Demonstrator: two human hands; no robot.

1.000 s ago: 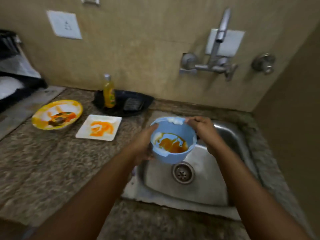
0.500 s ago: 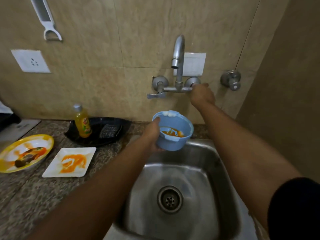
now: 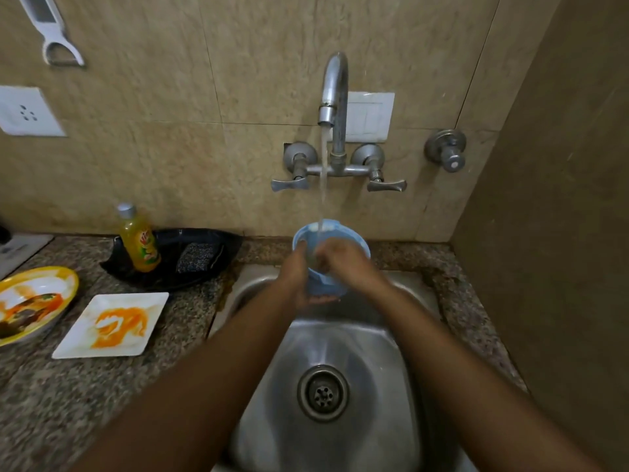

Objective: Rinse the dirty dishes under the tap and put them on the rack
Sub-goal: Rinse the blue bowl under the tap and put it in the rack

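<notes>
Bowl (image 3: 332, 257), blue, is sitting at frame centre over the sink (image 3: 391, 352), catching the tap (image 3: 335, 86) stream: the left hand (image 3: 299, 274) is gripping its near wall while the right hand (image 3: 343, 264) is curling fingers inside, rubbing. Rinsing is under way; next, I judge, comes tipping it out, though no rack is showing. Half a second earlier the right hand was at the tap handle and no water was running.

Glossy steel sink (image 3: 381, 338), speckled granite counter (image 3: 190, 321), smooth blue plastic bowl (image 3: 350, 238).

Head view, down onto sink (image 3: 340, 335)
</notes>
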